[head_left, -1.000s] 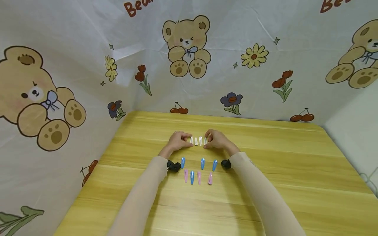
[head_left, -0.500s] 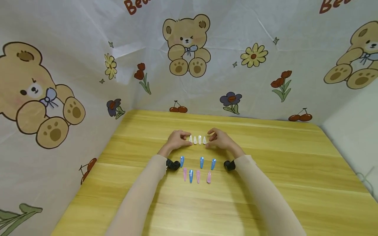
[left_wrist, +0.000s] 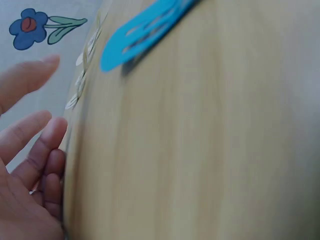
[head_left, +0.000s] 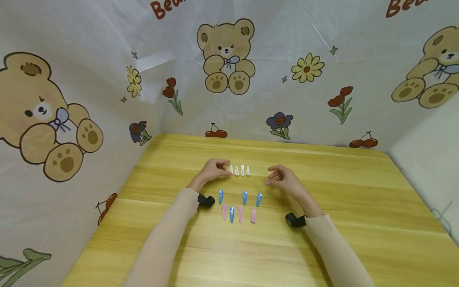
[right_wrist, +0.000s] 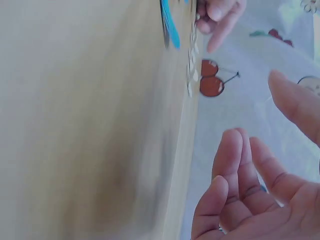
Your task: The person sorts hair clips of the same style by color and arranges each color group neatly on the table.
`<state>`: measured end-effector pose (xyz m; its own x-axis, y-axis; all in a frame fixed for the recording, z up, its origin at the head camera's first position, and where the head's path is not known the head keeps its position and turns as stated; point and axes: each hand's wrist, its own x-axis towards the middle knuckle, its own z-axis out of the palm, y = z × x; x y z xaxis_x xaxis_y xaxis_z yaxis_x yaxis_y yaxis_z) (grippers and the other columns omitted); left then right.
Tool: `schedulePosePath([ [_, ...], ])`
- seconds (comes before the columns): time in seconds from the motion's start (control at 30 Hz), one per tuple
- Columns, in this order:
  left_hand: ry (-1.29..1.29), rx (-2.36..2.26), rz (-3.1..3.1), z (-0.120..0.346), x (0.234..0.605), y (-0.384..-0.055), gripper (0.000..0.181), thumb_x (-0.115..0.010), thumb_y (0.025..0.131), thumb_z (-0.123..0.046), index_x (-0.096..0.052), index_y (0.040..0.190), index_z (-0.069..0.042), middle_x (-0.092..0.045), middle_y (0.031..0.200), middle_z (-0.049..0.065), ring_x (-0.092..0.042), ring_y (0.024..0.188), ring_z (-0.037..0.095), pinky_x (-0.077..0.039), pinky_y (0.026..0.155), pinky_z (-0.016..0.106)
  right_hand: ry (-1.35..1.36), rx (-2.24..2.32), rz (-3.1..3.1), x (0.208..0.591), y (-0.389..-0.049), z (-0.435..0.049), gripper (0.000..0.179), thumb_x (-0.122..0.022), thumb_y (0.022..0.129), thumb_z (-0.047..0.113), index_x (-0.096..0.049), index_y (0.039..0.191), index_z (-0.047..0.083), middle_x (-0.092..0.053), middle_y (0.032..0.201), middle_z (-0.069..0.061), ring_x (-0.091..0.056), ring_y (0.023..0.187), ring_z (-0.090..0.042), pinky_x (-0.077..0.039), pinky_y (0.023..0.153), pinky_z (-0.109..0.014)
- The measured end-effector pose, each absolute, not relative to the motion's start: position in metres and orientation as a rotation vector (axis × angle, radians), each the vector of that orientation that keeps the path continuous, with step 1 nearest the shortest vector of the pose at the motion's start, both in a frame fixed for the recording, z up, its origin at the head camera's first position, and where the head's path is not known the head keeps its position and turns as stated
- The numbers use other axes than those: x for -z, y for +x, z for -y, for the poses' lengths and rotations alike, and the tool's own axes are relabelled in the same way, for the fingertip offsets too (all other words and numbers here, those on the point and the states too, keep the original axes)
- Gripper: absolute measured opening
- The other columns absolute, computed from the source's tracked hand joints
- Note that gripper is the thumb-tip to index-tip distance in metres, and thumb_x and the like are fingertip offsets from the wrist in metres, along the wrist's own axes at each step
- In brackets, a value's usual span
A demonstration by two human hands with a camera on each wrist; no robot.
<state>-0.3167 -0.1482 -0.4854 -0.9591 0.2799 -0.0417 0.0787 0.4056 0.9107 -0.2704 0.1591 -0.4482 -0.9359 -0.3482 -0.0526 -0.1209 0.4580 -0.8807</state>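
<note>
Four-free wording aside, a short row of white snap hair clips (head_left: 242,170) lies on the wooden table in the head view. My left hand (head_left: 213,169) is beside the leftmost white clip (head_left: 231,170), thumb and index finger apart, with nothing between them in the left wrist view. To the right of the row, my right hand (head_left: 284,179) is held away from the clips, its fingers loosely bent and its grasp empty. Nearer to me lie several blue hair clips (head_left: 245,197) and several pink hair clips (head_left: 240,214), one blue clip sitting among the pink ones.
The wooden table (head_left: 322,239) meets a white cloth backdrop (head_left: 251,115) printed with bears and flowers at its back and left. A black wrist camera (head_left: 206,201) sits on the left wrist, another black camera (head_left: 295,220) on the right. A thin cord (head_left: 442,219) shows at far right.
My right hand has let go of the rightmost white clip and moved right and toward me. The left hand has eased slightly left from the row. The clips stay in place.
</note>
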Motion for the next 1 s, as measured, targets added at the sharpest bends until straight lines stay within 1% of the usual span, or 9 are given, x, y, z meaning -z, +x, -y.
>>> schedulePosePath([
  [0.1,0.325,-1.612,-2.417,0.155,0.478,-0.313,0.062,-0.08,0.081,-0.013,-0.056,0.137,-0.002,-0.063,0.106,0.014,-0.054,0.089,0.017,-0.044,0.074,0.025,-0.4,1.534,-2.447,0.447,-0.257,-0.163,0.056,-0.073,0.088,0.012,-0.049,0.134,-0.007,-0.057,0.116,-0.026,-0.057,0.094,-0.025,-0.049,0.077,-0.023],
  [0.17,0.342,-1.591,-2.409,0.161,0.471,-0.308,0.063,-0.079,0.082,-0.015,-0.054,0.138,-0.002,-0.061,0.114,0.017,-0.055,0.095,0.019,-0.046,0.079,0.026,-0.392,1.554,-2.439,0.447,-0.249,-0.164,0.055,-0.074,0.087,0.013,-0.05,0.133,-0.006,-0.058,0.116,-0.025,-0.057,0.095,-0.024,-0.049,0.078,-0.022],
  [0.23,0.367,-1.571,-2.418,0.165,0.465,-0.3,0.063,-0.079,0.083,-0.015,-0.053,0.138,0.0,-0.061,0.116,0.018,-0.055,0.1,0.021,-0.047,0.085,0.029,-0.387,1.569,-2.432,0.447,-0.241,-0.164,0.055,-0.075,0.086,0.013,-0.051,0.132,-0.006,-0.058,0.116,-0.025,-0.057,0.095,-0.023,-0.049,0.078,-0.021],
  [0.37,0.465,-1.525,-2.421,0.172,0.457,-0.278,0.063,-0.077,0.084,-0.014,-0.051,0.139,0.002,-0.059,0.123,0.022,-0.055,0.111,0.03,-0.047,0.097,0.04,-0.386,1.578,-2.45,0.451,-0.231,-0.163,0.055,-0.077,0.084,0.013,-0.053,0.13,-0.005,-0.059,0.115,-0.024,-0.057,0.094,-0.023,-0.049,0.077,-0.022],
  [0.5,0.549,-1.493,-2.39,0.177,0.455,-0.256,0.064,-0.076,0.084,-0.013,-0.049,0.14,0.005,-0.055,0.129,0.025,-0.052,0.117,0.037,-0.044,0.101,0.05,-0.412,1.585,-2.479,0.455,-0.226,-0.159,0.052,-0.078,0.082,0.01,-0.055,0.127,-0.006,-0.06,0.114,-0.025,-0.058,0.092,-0.024,-0.049,0.077,-0.022],
  [0.6,0.553,-1.458,-2.391,0.179,0.46,-0.243,0.064,-0.077,0.084,-0.013,-0.049,0.14,0.003,-0.053,0.133,0.023,-0.052,0.119,0.036,-0.042,0.102,0.051,-0.427,1.576,-2.479,0.457,-0.225,-0.154,0.052,-0.078,0.082,0.01,-0.055,0.127,-0.006,-0.059,0.114,-0.025,-0.058,0.092,-0.023,-0.049,0.079,-0.023],
  [0.73,0.547,-1.453,-2.43,0.18,0.47,-0.233,0.062,-0.079,0.082,-0.013,-0.052,0.137,0.001,-0.054,0.133,0.019,-0.052,0.119,0.033,-0.04,0.104,0.05,-0.436,1.572,-2.493,0.458,-0.228,-0.148,0.053,-0.079,0.081,0.011,-0.056,0.127,-0.005,-0.06,0.114,-0.024,-0.057,0.093,-0.022,-0.048,0.08,-0.025],
  [0.87,0.568,-1.438,-2.503,0.18,0.48,-0.228,0.061,-0.082,0.078,-0.014,-0.057,0.132,-0.001,-0.057,0.128,0.013,-0.052,0.116,0.028,-0.038,0.105,0.047,-0.418,1.57,-2.522,0.461,-0.229,-0.147,0.052,-0.079,0.081,0.011,-0.057,0.126,-0.005,-0.06,0.112,-0.022,-0.058,0.093,-0.023,-0.048,0.079,-0.025],
  [1.0,0.573,-1.433,-2.537,0.178,0.487,-0.224,0.062,-0.083,0.075,-0.015,-0.059,0.131,-0.004,-0.057,0.124,0.009,-0.051,0.115,0.024,-0.037,0.106,0.046,-0.413,1.542,-2.532,0.468,-0.227,-0.151,0.05,-0.079,0.081,0.011,-0.057,0.124,-0.005,-0.06,0.11,-0.021,-0.056,0.091,-0.021,-0.046,0.077,-0.022],
])
